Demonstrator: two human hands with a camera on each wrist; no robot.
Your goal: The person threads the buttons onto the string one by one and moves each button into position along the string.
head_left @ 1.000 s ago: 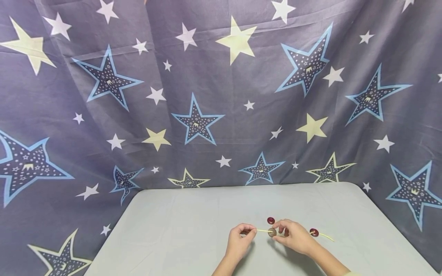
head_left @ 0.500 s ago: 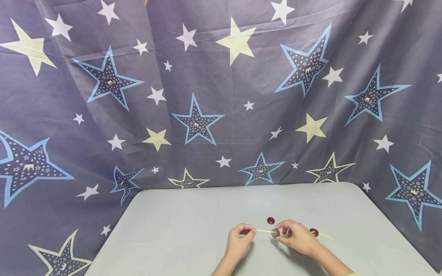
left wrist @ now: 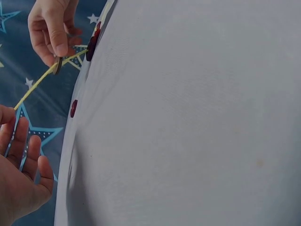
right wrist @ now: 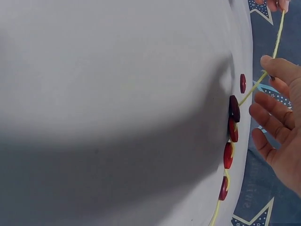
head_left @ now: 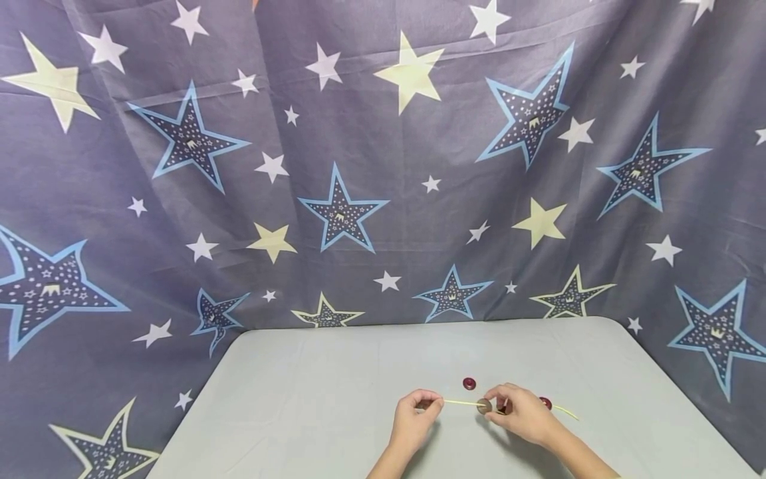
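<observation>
My left hand (head_left: pixel 414 420) pinches the end of a yellow string (head_left: pixel 461 402) between thumb and forefinger. The string runs taut to a brownish round button (head_left: pixel 483 406) threaded on it. My right hand (head_left: pixel 522 414) pinches that button by its edge, thumb below and forefinger above; in the left wrist view the button (left wrist: pixel 57 66) appears edge-on. Beyond it, the string slants down to a dark button (right wrist: pixel 234 108) and several red buttons (right wrist: pixel 228 155) strung in a row on the table. In the head view my right hand hides most of this row.
One loose red button (head_left: pixel 469 384) lies on the pale grey table (head_left: pixel 299 399), just behind the hands. The string's free tail (head_left: pixel 565 412) trails to the right of the right hand. A star-patterned curtain (head_left: pixel 371 133) hangs behind the table.
My right hand has slid the brownish button rightward along the string, so the stretch of string between the hands is longer. My left hand has stayed in place.
</observation>
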